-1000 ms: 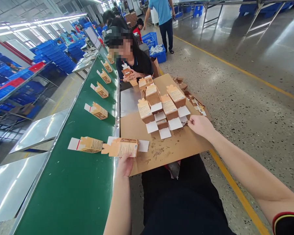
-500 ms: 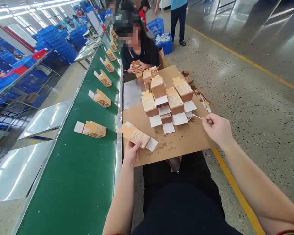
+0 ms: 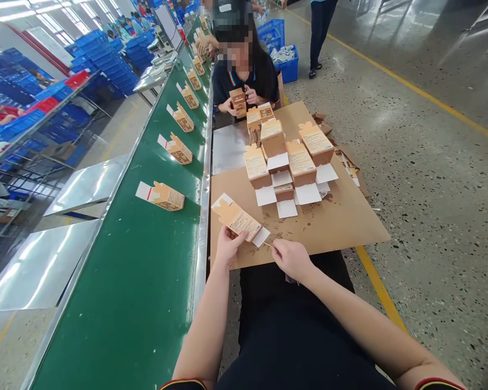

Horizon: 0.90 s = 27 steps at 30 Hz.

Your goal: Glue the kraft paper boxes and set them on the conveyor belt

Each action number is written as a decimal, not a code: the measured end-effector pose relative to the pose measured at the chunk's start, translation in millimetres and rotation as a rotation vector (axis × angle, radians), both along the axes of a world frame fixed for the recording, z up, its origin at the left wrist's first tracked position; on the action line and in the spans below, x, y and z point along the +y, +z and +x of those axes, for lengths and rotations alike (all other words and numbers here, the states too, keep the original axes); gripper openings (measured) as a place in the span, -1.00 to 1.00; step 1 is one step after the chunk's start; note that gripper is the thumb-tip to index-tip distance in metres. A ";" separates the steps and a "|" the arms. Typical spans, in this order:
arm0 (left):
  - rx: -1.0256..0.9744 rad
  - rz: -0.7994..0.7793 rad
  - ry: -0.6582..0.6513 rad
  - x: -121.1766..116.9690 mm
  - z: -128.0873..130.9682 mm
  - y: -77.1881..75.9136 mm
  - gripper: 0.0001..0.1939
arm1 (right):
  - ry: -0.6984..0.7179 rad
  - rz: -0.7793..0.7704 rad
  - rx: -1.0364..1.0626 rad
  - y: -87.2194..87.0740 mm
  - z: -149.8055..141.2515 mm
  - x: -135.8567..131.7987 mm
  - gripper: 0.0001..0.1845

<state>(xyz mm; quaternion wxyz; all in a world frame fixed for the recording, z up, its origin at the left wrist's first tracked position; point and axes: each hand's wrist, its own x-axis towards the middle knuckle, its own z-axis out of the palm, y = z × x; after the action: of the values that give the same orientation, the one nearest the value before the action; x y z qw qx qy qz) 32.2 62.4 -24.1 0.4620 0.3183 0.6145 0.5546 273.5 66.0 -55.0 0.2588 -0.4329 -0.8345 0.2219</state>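
In my left hand point(image 3: 228, 246) is a brown printed carton point(image 3: 239, 219), tilted, with white flaps showing at both ends. The fingers are closed around its lower side, above the near left part of a cardboard sheet point(image 3: 350, 222). My right hand point(image 3: 290, 259) pinches a thin pale stick point(image 3: 268, 244), whose tip is at the carton's near white flap; whether it touches cannot be made out. Beyond my hands several similar cartons point(image 3: 303, 162) are piled on the sheet, their white flaps hanging open towards me.
On my left runs a green conveyor belt point(image 3: 138, 281) with a metal edge, carrying a row of cartons point(image 3: 171, 196). Across the sheet a co-worker point(image 3: 244, 70) holds another carton point(image 3: 238, 103). Blue crates point(image 3: 284, 67) stand on the floor behind. Dark wet-looking marks spot the cardboard.
My right hand has come left from the right side of the pile, bringing the stick to the held carton. The camera view has shifted slightly, and the belt's cartons appear farther up.
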 end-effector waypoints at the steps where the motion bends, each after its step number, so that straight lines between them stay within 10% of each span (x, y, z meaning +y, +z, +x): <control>1: 0.010 0.004 0.000 -0.6 1.5 -0.1 -0.28 | -0.015 0.004 -0.001 -0.1 3.3 2.1 -0.69; 20: 0.517 0.154 -0.047 -23.8 37.5 -11.9 -0.28 | -0.256 -0.068 0.319 28.1 63.0 -10.8 -0.65; 27: 0.397 0.075 0.224 -28.0 5.1 2.4 -0.24 | -0.252 -0.139 0.350 31.5 65.8 -9.0 -0.60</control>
<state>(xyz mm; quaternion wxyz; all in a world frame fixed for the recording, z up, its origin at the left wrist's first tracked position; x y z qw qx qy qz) 37.3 34.4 -21.7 0.2554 0.3678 0.7040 0.5513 339.3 57.0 -23.6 0.3948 -0.5052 -0.6990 0.3165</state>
